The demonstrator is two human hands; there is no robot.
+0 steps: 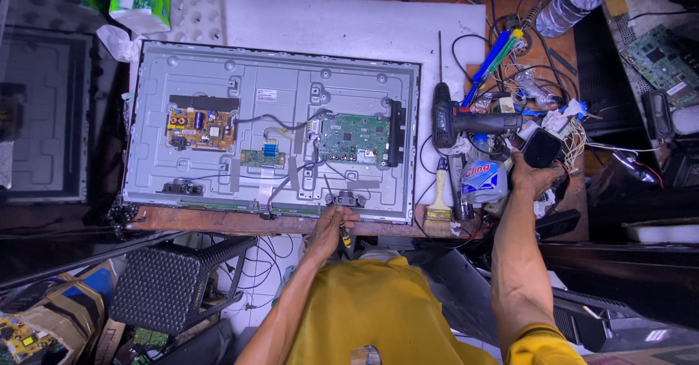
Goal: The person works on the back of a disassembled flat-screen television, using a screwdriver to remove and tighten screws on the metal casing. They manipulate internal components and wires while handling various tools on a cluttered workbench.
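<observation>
So there's an opened-up flat TV (269, 128) lying back-side up on the worktop (218, 221), metal chassis exposed, taking up most of the left and middle. On it you can see the power board (200, 129) toward the left, the green main board (354, 138) toward the right, and a little green strip board (262, 158) between them, with flat cables and tape running around.

Left hand (329, 227) is at the near edge of the TV, grip closed around a screwdriver (336, 216) with a yellow-and-black handle. The shaft points away from the person, onto the chassis right beside a small black speaker (344, 199) at the near edge. Can't really tell if the tip is actually seated in a screw, it's too small to make out.

Right hand (535, 178) is off in the clutter to the right of the TV, grip wrapped on a small black box-shaped thing (543, 148), maybe a meter or adapter, hard to say. Just left of that hand there's a clear plastic bottle (484, 181) with a blue and red label, then a paintbrush (439, 201) lying near the edge, and a cordless drill (466, 123) lying a bit further away. Tangle of wires (539, 88) at the far right, and a water bottle (579, 0) in the far right corner.
</observation>
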